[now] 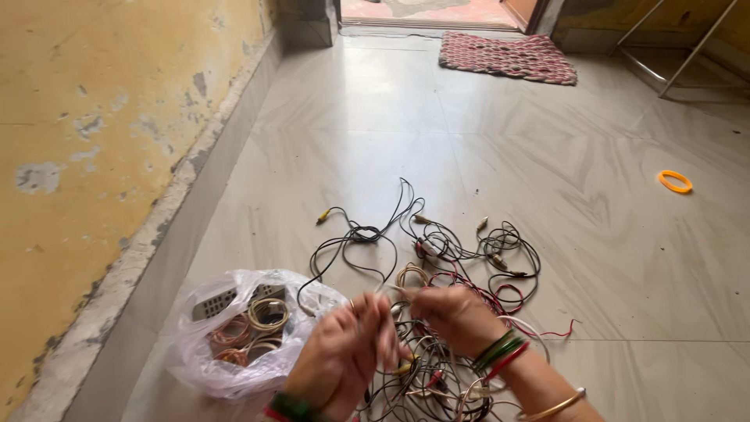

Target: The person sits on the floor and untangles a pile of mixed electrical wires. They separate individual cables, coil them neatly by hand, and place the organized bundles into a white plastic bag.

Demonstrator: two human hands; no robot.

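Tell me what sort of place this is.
Likely a room in a home, near its doorway: a polished tile floor, a woven pink doormat at the threshold, and a worn yellow wall.

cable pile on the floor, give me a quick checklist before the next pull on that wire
1. Both hands on the wire: left hand and right hand pinch a thin wire between them: ok.
2. Wire free of the cable pile: many strands cross: not ok.
3. Which strand is held: blurred: cannot tell.
4. Plastic bag of coils within reach, open by the left hand: ok.
5. Orange ring apart from the pile: ok.
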